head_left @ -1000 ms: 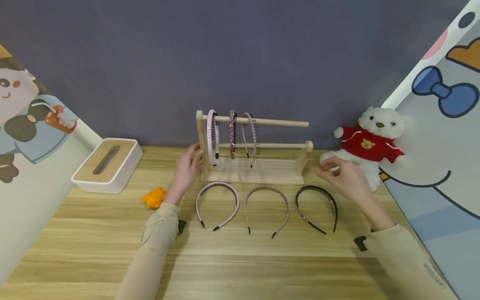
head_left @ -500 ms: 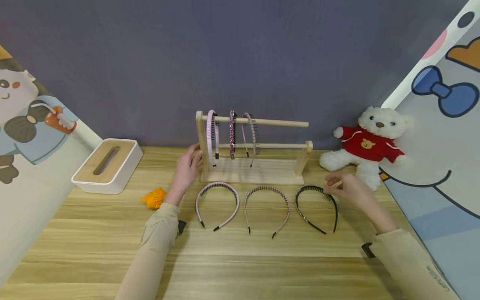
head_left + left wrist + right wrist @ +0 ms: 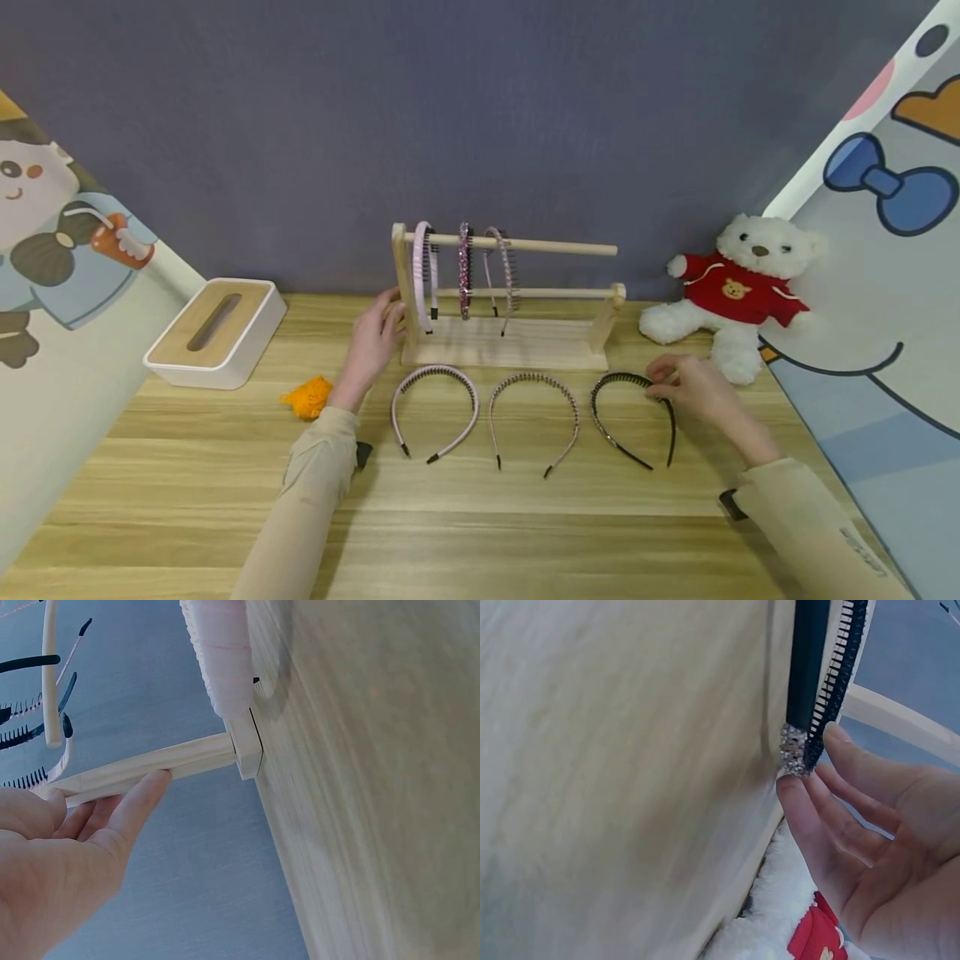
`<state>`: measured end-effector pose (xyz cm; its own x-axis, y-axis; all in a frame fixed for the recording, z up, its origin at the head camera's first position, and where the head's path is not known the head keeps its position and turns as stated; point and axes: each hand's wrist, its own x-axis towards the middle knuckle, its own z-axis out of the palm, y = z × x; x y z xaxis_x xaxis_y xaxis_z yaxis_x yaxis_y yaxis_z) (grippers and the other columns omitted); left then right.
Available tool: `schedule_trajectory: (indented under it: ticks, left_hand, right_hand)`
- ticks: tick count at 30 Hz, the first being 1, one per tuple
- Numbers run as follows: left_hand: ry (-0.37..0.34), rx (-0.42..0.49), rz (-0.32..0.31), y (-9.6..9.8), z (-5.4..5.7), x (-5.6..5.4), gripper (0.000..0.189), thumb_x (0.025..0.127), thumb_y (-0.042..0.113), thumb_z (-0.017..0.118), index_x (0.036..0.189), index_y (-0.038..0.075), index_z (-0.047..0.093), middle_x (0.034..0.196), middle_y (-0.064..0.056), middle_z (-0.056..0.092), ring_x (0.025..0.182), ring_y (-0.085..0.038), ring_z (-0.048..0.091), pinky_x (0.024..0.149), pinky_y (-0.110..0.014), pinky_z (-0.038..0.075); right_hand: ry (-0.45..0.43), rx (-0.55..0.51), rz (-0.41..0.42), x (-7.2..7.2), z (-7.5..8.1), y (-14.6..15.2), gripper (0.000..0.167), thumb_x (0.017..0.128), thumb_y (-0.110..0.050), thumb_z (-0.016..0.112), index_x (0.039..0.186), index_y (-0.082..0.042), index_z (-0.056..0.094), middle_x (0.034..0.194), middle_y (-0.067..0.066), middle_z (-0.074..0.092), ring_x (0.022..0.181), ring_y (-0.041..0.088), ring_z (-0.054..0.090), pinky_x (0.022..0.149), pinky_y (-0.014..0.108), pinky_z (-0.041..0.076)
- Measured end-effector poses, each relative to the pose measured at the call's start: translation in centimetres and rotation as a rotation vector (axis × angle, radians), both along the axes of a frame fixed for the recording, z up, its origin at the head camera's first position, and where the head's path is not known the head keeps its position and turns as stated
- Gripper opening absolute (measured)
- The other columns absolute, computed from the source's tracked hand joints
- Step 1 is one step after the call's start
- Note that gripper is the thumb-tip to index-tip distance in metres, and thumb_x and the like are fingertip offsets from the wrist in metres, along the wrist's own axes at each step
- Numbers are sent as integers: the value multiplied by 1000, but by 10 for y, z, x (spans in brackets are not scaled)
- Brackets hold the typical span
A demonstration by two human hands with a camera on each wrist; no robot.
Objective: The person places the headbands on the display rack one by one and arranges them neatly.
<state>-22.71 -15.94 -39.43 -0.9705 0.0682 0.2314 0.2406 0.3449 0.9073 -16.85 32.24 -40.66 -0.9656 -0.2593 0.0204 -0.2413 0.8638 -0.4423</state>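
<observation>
While your right hand pinches the black headband between thumb and fingers at the right of its curve, most of the band lies left of your fingertips, its two tips toward you; the white teddy bear sits just beyond that hand; farther left of it lie the thin headband and the pale pink headband; your left hand grips the left post of the wooden rack, thumb and fingers on opposite sides; three hanging headbands are right of that hand.
</observation>
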Motion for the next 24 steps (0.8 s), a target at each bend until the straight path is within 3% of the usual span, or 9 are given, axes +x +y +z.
schedule_trajectory:
  ticks: [13, 20, 24]
  left_hand:
    - [-9, 10, -10, 0, 0, 0, 42, 116, 8, 44, 156, -6, 46, 152, -33, 51, 137, -47, 56, 106, -49, 60]
    - [-6, 12, -14, 0, -1, 1, 42, 116, 8, 43, 156, -7, 46, 152, -33, 51, 138, -47, 56, 107, -48, 59]
    - [-4, 5, -15, -1, -2, 0, 43, 117, 9, 43, 157, -6, 46, 153, -32, 50, 138, -47, 55, 108, -48, 59]
  right_hand:
    - [9, 47, 10, -1, -4, 0, 14, 91, -4, 84, 100, 5, 77, 86, 10, 76, 78, 30, 74, 66, 46, 64]
    - [-72, -72, -6, 1, 3, 3, 13, 94, 0, 80, 101, 9, 75, 89, 16, 75, 70, 22, 70, 51, 29, 60]
    - [-117, -113, -26, 3, 9, 6, 14, 96, -1, 79, 105, 9, 74, 94, 19, 75, 74, 25, 73, 54, 31, 64]
